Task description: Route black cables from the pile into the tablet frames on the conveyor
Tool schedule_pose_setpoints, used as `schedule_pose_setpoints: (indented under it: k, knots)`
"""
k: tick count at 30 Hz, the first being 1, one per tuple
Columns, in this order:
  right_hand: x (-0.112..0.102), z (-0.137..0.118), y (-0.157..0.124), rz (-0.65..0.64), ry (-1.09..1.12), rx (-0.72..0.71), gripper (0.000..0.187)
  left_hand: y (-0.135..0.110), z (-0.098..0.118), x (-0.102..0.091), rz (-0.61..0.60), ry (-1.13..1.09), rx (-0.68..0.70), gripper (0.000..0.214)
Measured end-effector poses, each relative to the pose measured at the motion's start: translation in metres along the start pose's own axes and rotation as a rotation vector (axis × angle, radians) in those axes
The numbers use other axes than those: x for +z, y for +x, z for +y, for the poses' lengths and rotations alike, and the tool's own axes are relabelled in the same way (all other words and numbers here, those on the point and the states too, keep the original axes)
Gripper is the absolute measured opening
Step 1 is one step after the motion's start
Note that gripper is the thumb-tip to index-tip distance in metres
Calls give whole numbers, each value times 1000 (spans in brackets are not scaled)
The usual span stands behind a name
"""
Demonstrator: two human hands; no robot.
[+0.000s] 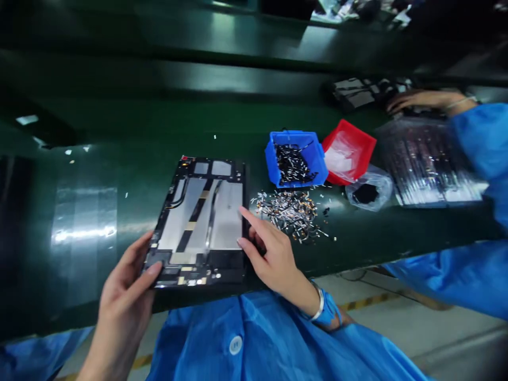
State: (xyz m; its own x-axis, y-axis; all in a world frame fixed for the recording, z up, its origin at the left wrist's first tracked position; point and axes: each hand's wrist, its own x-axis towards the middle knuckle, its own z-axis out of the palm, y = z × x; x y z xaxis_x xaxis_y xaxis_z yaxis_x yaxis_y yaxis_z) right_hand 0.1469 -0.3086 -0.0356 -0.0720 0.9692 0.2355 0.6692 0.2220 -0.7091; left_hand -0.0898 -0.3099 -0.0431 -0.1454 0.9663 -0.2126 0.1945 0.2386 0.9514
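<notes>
On the green desk point(99, 124) in front of me, at the left, my left hand point(123, 301) holds the near left corner of an open tablet point(198, 222), with the thumb lying over the edge and the other fingers out of sight beneath it. The tablet lies with its long axis running straight away from me, its metal shield plates point(198, 214) and black frame facing up. My left hand is the nearer to its near end. My right hand point(275, 259), a silver bangle point(319, 306) on its wrist, sits loosely open at the right long edge, its index finger point(248, 217) reaching onto a plate without any clear grip. Just right of the tablet lies a loose pile of metal and black scraps point(291, 211). Beyond it are a blue plastic bin point(297, 159) of similar bits, a red tray point(349, 151), a clear bag point(367, 193) of something black, perhaps small parts, and a plastic-wrapped stack point(431, 164). At the far right, a co-worker's hand point(420, 100) reaches over dark sheets point(361, 92).
</notes>
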Motion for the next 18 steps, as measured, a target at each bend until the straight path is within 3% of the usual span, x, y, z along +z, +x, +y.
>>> schedule_pose_setpoints:
  k: [4,6,8,11,14,16,18]
  knots:
    - [-24,21,9,202,-2,-57,25,34,25,1,49,-25,70,36]
    - [-38,43,10,368,-160,42,20,70,28,7,60,-91,133,34]
    - [-50,65,11,438,-326,164,19,121,25,16,88,-139,209,33]
    - [-57,87,14,406,-454,212,16,220,13,28,109,-83,389,37]
    - [-53,90,21,368,-522,219,16,311,7,35,135,160,491,31]
    - [-50,87,27,333,-555,251,16,349,11,34,125,236,550,33]
    - [-50,84,30,307,-528,305,16,363,19,31,111,344,671,41]
